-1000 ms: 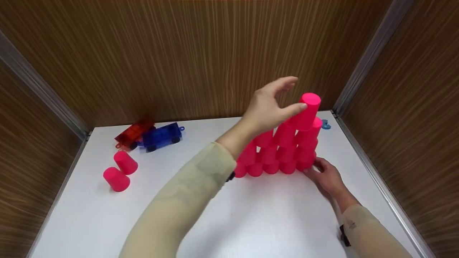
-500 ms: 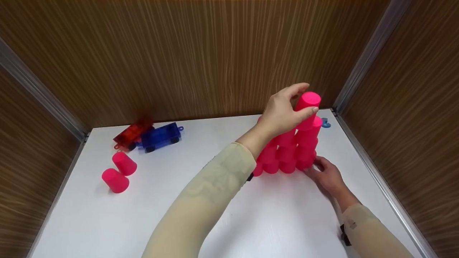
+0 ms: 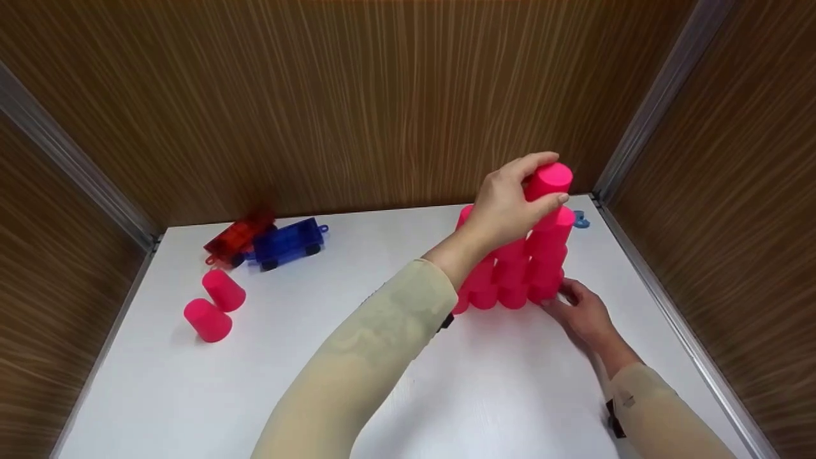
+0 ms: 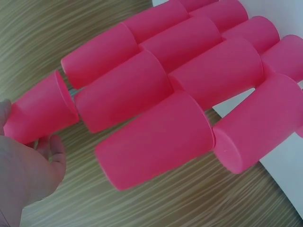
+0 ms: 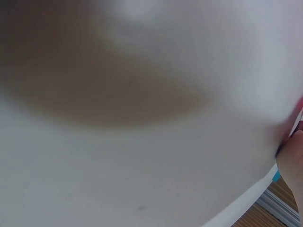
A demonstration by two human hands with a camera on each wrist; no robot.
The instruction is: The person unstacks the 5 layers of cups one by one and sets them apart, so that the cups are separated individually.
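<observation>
Several upside-down pink cups form a stepped stack (image 3: 512, 273) on the right half of the table. At its top right, my left hand (image 3: 510, 201) grips the uppermost cup (image 3: 553, 174) between thumb and fingers. In the left wrist view, that cup (image 4: 45, 111) has its rim close to the bases of the cups (image 4: 125, 90) below it. My right hand (image 3: 583, 315) is low at the stack's right end, thumb in front of the bottom corner cup (image 3: 543, 290) and fingers curving behind it. Only part of the right hand (image 5: 292, 163) shows at the right wrist view's edge.
Two more upside-down pink cups (image 3: 208, 320) stand at the left. Behind them are a red toy wagon (image 3: 239, 241) and a blue toy wagon (image 3: 287, 244). A small light-blue piece (image 3: 581, 220) lies behind the stack. Wood-grain walls (image 3: 382, 95) enclose the white table (image 3: 306, 306).
My left hand has moved right, and its fingers and thumb have come together round the uppermost cup. The right hand has stayed at the stack's bottom corner.
</observation>
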